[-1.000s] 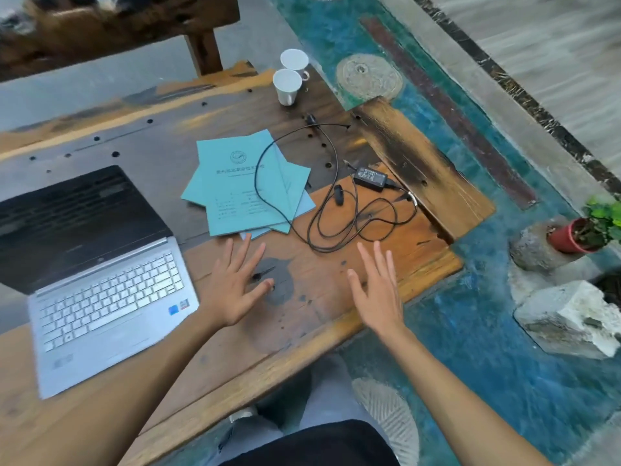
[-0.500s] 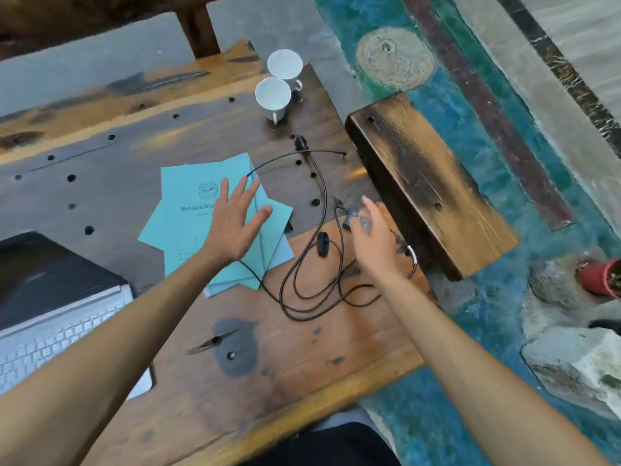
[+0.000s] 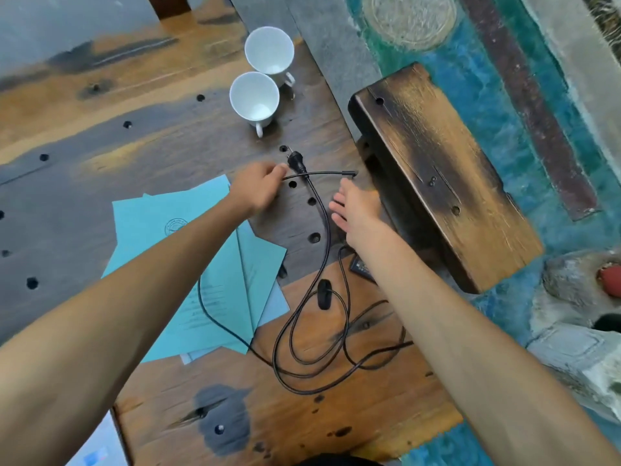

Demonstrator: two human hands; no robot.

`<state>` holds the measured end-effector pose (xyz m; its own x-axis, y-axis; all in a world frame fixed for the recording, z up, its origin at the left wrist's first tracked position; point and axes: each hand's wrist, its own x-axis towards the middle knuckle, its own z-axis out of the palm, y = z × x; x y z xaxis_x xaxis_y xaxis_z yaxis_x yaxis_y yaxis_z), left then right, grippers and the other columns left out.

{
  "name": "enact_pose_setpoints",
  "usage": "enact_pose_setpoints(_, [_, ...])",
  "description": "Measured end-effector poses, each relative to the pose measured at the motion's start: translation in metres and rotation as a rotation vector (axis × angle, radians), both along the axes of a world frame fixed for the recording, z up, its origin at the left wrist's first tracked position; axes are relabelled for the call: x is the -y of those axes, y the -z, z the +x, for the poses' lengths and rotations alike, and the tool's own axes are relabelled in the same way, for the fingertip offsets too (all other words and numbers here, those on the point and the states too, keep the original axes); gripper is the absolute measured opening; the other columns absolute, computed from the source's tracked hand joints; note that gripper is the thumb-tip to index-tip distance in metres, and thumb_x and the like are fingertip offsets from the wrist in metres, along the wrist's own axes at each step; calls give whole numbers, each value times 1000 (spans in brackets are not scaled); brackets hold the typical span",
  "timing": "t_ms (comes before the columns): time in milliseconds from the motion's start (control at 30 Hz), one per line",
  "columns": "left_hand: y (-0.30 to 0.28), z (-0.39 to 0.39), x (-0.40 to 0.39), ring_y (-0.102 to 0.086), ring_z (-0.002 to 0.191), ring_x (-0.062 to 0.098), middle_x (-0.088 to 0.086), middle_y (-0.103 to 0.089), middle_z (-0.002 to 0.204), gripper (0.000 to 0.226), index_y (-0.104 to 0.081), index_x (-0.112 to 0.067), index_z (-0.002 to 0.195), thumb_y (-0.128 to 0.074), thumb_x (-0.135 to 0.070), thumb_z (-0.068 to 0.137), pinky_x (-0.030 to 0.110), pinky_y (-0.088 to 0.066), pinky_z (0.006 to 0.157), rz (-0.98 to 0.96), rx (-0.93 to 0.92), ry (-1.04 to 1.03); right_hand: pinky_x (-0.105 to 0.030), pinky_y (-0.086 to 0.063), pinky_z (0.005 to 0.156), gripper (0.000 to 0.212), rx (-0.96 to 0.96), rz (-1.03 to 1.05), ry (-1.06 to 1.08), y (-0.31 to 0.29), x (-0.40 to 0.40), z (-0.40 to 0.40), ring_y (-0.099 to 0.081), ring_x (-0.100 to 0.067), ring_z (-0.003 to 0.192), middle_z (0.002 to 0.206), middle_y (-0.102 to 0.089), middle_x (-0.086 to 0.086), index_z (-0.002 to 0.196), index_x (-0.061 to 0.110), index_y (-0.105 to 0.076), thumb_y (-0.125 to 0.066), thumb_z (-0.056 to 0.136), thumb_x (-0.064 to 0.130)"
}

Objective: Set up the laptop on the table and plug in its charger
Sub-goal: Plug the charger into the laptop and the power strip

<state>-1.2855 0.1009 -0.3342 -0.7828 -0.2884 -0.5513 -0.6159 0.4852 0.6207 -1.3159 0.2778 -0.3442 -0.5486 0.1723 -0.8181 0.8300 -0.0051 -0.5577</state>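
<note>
Wooden desk (image 3: 336,415): two white cups (image 3: 254,97), one tangled charger cable (image 3: 302,331). My left hand (image 3: 258,188) pinches its thin end; right hand (image 3: 356,206) hovers open.

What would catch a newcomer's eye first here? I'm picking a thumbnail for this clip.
Most likely the two bare arms reaching up the middle: the left hand pinches the thin black charger cable near the plug, while the right hand hovers open beside it. Next, the fanned teal booklets under the left forearm, and the two white cups at the wooden table's far edge.
</note>
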Motion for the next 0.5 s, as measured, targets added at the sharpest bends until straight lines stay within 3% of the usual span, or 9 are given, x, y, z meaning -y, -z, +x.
enact_pose_setpoints(100, [25, -21, 4, -66, 77, 26, 15, -76, 107, 34, -71, -5, 103, -51, -32, 99, 40, -56, 84, 127, 69, -186, -19, -56, 59, 31, 80, -121, 90, 11, 10, -14, -72, -10, 78, 106, -75, -5, 109, 8, -68, -66, 97, 37])
enact_pose_setpoints(167, [36, -34, 7, -63, 64, 21, 11, -78, 99, 32, -73, -6, 98, -55, -31, 97, 34, -57, 69, 177, 120, -248, -18, -52, 57, 35, 106, -193, 138, 19, 13, -22, -71, -11, 81, 105, -73, -4, 116, 6, -66, -65, 98, 37])
enact_pose_setpoints(233, [41, -43, 8, -49, 46, 12, 5, -80, 86, 32, -73, -9, 92, -59, -37, 94, 22, -43, 47, 251, 184, -308, -16, -51, 56, 31, 111, -252, 199, 26, 14, -28, -69, -12, 85, 107, -73, -5, 114, 7, -66, -64, 100, 34])
enact_pose_setpoints(367, [46, -58, 1, -36, 38, 8, 2, -80, 78, 32, -69, -13, 83, -76, -44, 79, 17, -32, 43, 362, 261, -439, -17, -55, 60, 22, 65, -280, 271, 36, 14, -32, -71, -12, 85, 109, -77, -8, 108, 5, -69, -65, 100, 25])
enact_pose_setpoints(500, [52, -66, -13, -30, 29, 5, 4, -79, 81, 31, -68, -14, 89, -85, -34, 74, 13, -28, 35, 448, 308, -558, -18, -58, 67, 17, 16, -286, 261, 42, 15, -30, -72, -8, 79, 89, -76, -1, 96, 7, -69, -64, 101, 23])
